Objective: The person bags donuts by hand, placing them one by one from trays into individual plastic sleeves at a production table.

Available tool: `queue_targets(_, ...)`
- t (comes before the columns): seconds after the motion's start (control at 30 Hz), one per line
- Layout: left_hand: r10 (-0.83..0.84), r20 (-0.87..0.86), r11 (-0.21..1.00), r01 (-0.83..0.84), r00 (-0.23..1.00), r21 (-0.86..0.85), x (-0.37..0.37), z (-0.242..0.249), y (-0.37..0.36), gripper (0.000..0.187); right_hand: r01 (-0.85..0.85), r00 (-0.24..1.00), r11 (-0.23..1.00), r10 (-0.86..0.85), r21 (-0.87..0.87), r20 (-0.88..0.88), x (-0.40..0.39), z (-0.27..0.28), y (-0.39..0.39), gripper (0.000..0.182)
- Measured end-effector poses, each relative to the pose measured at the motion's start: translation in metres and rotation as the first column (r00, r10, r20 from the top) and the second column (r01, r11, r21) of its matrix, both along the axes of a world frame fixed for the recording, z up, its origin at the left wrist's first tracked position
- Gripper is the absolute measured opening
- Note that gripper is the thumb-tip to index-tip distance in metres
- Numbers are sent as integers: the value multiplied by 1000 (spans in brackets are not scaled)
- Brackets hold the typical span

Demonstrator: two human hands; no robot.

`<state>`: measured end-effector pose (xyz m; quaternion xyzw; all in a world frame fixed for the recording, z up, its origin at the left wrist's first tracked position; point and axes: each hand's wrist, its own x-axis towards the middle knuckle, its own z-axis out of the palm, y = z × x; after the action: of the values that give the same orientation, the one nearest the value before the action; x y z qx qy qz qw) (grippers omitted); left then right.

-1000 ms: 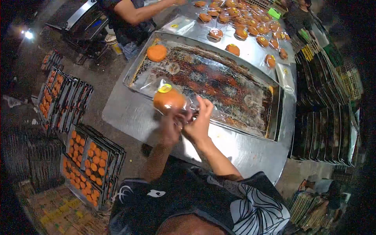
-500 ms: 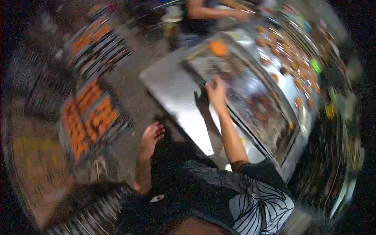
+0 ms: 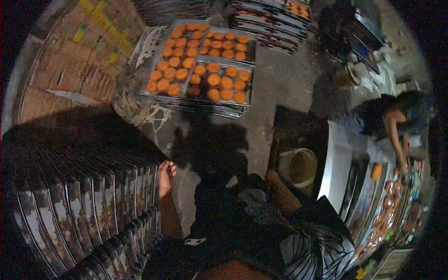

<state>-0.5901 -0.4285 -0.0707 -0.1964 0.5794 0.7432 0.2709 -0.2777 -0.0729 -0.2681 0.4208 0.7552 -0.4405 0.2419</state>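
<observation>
My left hand is raised beside the end of a long row of upright metal trays at the left. Its fingers are loosely bent and apart, with nothing in them. My right hand is low in front of my body, near a round pale bucket in the shadow beside the metal table. Its fingers are too dark and small to make out, and whether it holds anything is hidden.
Trays of round orange pastries lie stacked on the floor ahead, with another tray stack behind. Flattened cardboard lies at upper left. At right, a co-worker's arm reaches over the table near wrapped orange pieces.
My view has swung left, from the table toward the upright trays. My right hand has left the tray on the table and come down close to my body.
</observation>
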Motion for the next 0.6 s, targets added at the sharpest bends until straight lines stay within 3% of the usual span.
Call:
queue_targets(0.07,-112,-3,993,112,994,-41,-43,-25,-2,14,6,987,997,6,-74,160,51,10,8,47)
queue_targets(0.1,-226,-15,974,226,974,-16,-71,-47,-2,25,29,978,993,-5,-111,211,61,31,10,46)
queue_targets(0.13,-216,-30,976,216,976,6,-96,-77,7,25,66,964,987,-26,-145,264,73,34,17,45)
queue_targets(0.2,-238,-268,939,151,934,-309,-143,-140,32,31,125,942,971,-52,-203,331,63,53,26,43)
queue_targets(0.23,-212,-331,944,106,920,-312,-164,-167,45,31,151,933,963,-64,-224,355,59,48,33,42)
queue_targets(0.3,-229,-342,894,58,911,-444,-213,-218,74,31,142,934,955,-43,-259,354,19,35,55,41)
queue_targets(0.5,-124,-252,730,-84,960,-678,-325,-373,145,29,-26,987,965,66,-260,145,-207,-44,127,37)
queue_targets(0.6,-25,-181,645,-122,983,-755,-331,-413,162,29,-65,966,995,45,-70,-255,-251,-143,167,38)
